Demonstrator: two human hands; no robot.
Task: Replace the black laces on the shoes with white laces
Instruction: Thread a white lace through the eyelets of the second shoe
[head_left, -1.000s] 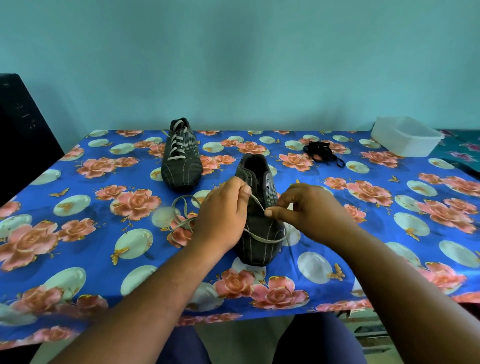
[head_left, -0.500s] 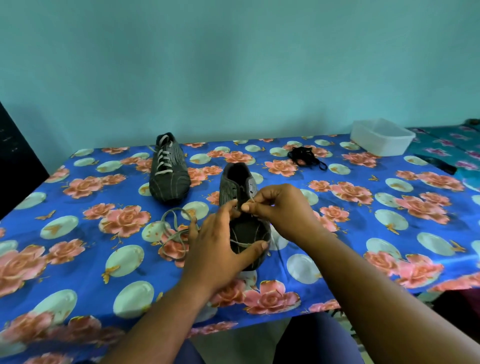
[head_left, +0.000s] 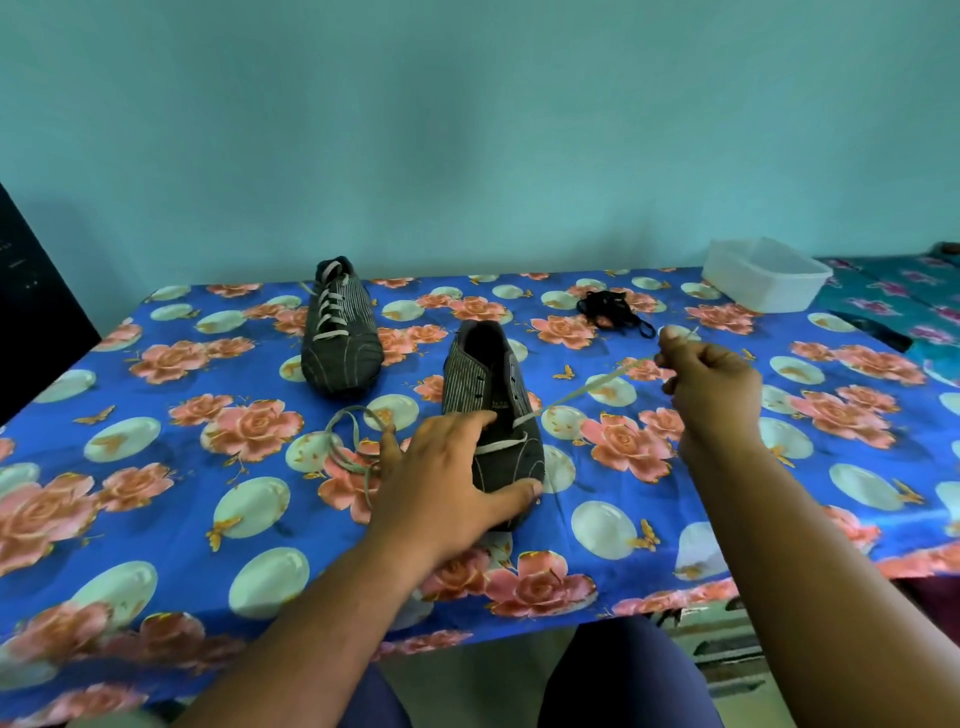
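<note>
Head view. A table covered by a blue cloth (head_left: 156, 493) printed with pink roses and pale discs fills the lower half of the frame, set against a plain teal wall.

Near the middle stands the near shoe (head_left: 493, 410), dark grey with fine pale stripes, toe toward the viewer and its opening facing the far side. A small pale mark sits on its side just below the eyelets; it is too small to read. One bar of the white lace (head_left: 498, 446) crosses the lowest eyelets. From there one end runs taut, up and to the right, to the right hand (head_left: 709, 384), whose curled fingers and thumb pinch it above the cloth. The other end lies in loose loops on the cloth just left of the shoe.

The left hand (head_left: 452, 478) rests on the toe of the near shoe with fingers spread and fairly straight, thumb at the right edge of the toe, pressing rather than gripping.

Farther back and to the left stands the far shoe (head_left: 340, 332), of the same pattern, already threaded with white lacing up its eyelets.

On the far right of the cloth lies a small tangle of black laces (head_left: 613, 309), well apart from both shoes. Beyond it, at the far right corner, sits a white plastic tub (head_left: 766, 280). No writing on it can be made out.
</note>
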